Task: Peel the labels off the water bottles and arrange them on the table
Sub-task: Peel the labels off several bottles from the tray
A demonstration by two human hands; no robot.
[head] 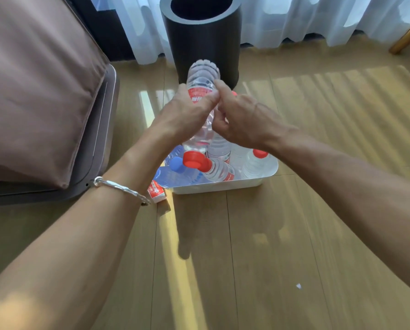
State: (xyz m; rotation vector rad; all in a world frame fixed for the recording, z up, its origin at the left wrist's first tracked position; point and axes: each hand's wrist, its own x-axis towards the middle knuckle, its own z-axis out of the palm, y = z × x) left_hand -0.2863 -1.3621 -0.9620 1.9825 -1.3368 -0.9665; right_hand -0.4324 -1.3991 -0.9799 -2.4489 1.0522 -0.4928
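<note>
Closest, a forearm with a silver bracelet (pixel 120 188) reaches forward. I think the thin label (pixel 199 94) may tear into strips if the pinch slips, or the bottle may drop. The left hand (pixel 187 115) is wrapped around the water bottle (pixel 202 73), held above the white tray (pixel 223 185) of other bottles. The right hand (pixel 242 122), fingers curled, pinches the label edge.

Clear ribbed plastic bottle (pixel 202 75) with a glossy red label (pixel 199 92); glossy wood-grain floor (pixel 247 234); matt dark bin (pixel 204 41); smooth white plastic tub (pixel 223 185); metal bracelet (pixel 121 189).
</note>
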